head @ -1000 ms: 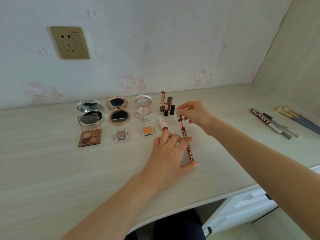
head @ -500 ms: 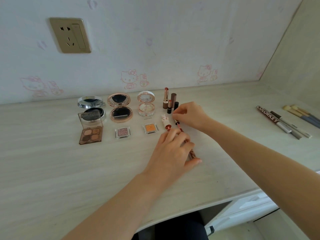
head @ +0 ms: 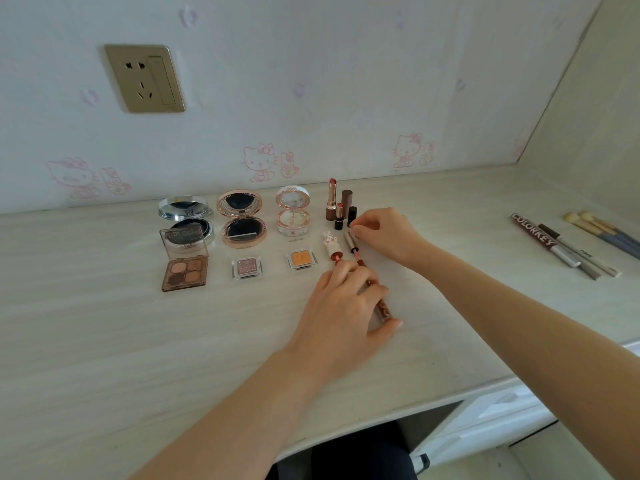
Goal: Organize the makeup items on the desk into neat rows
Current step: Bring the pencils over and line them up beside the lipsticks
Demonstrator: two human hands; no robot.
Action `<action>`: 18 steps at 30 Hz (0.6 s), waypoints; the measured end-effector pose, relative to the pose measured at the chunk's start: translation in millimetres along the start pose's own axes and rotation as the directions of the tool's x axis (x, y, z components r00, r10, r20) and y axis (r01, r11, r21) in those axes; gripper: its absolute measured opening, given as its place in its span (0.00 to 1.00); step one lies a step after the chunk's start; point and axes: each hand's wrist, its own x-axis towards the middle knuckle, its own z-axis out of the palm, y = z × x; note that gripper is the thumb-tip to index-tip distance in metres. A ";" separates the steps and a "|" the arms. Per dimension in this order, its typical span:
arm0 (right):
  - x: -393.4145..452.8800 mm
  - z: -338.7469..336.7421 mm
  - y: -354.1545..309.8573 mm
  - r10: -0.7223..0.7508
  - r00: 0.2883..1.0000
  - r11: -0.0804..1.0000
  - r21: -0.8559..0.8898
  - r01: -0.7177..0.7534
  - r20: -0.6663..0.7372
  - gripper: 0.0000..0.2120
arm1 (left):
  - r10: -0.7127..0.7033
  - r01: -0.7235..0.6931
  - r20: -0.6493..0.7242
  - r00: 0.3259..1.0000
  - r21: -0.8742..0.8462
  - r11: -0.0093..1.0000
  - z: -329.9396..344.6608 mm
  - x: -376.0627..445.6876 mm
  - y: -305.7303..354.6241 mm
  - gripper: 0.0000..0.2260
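Observation:
My left hand (head: 348, 306) lies over a brown lip gloss tube (head: 382, 308) on the desk, fingers curled on it. My right hand (head: 384, 235) pinches the tube's cap with its wand (head: 351, 242), laid flat just beyond the tube. Beside it lies a small white lip gloss (head: 331, 247). Behind stand lipsticks (head: 331, 199) and their caps. To the left, three open compacts (head: 242, 218) form a back row. An eyeshadow palette (head: 185, 268) and two small square pans (head: 300, 259) form the front row.
At the right lie a brown COLORKEY pencil (head: 540, 239), other pens and several brushes (head: 602, 230). A gold wall socket (head: 145, 77) sits on the wall behind. The desk's front edge (head: 450, 400) runs above a white drawer.
My right hand has lowered the wand cap from above the tube down onto the desk beside the white lip gloss. My left hand has stayed on the tube.

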 end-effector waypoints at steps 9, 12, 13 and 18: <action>-57.6 -41.6 29.6 -0.045 0.998 0.995 -0.094 0.040 -0.052 0.11 | 0.043 -0.045 -0.055 0.998 -0.037 0.998 -2.7 1.3 2.1 0.19; -83.7 -55.1 42.8 -0.122 0.990 0.969 -0.225 0.104 -0.068 0.11 | 0.071 -0.074 -0.078 0.994 -0.037 0.997 -2.3 6.6 6.2 0.17; -93.3 -60.4 46.9 -0.144 0.987 0.957 -0.266 0.120 -0.076 0.11 | 0.085 -0.088 -0.083 0.993 -0.035 0.996 -0.7 9.9 10.2 0.17; -131.4 -86.5 69.3 -0.173 0.976 0.906 -0.410 0.104 -0.136 0.12 | 0.129 -0.133 -0.038 0.991 -0.115 0.984 17.2 37.9 39.5 0.16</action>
